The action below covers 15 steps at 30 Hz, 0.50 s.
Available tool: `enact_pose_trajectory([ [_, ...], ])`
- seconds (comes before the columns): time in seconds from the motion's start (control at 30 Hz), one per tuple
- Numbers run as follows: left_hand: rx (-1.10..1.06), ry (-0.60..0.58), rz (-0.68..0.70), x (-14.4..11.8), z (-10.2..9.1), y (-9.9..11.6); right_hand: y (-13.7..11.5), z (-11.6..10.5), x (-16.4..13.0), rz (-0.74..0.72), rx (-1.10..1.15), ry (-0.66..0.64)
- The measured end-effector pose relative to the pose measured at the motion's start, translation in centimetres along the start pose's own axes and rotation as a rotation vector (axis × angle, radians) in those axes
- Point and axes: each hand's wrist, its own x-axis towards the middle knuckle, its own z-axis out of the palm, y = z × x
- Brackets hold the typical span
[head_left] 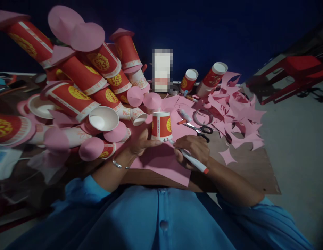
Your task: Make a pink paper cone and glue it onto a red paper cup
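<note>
My left hand (142,143) is closed around a red and white paper cup (162,125) with a yellow emblem. Dark marks show along the cup's white lower band. In my right hand (194,150) is a white marker pen (194,160) with a red end, its tip at that band. Both hands are above a sheet of pink paper (161,161) on the table. Just beyond my right hand lie black-handled scissors (203,130), a roll of tape (203,117) and another marker (185,115).
Joined paper cups with pink cones (88,36) crowd the left side. Pink paper scraps (237,114) are heaped at the right. Stacked cups (213,78) and a single cup (189,81) stand at the back. A red stool (299,73) is on the floor to the right.
</note>
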Motion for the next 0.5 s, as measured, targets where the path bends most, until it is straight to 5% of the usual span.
enact_pose_trajectory([
  [0.5,0.003,-0.048,0.03,0.12,0.01,-0.05,0.04,0.18,-0.05,-0.003,-0.032,-0.034],
])
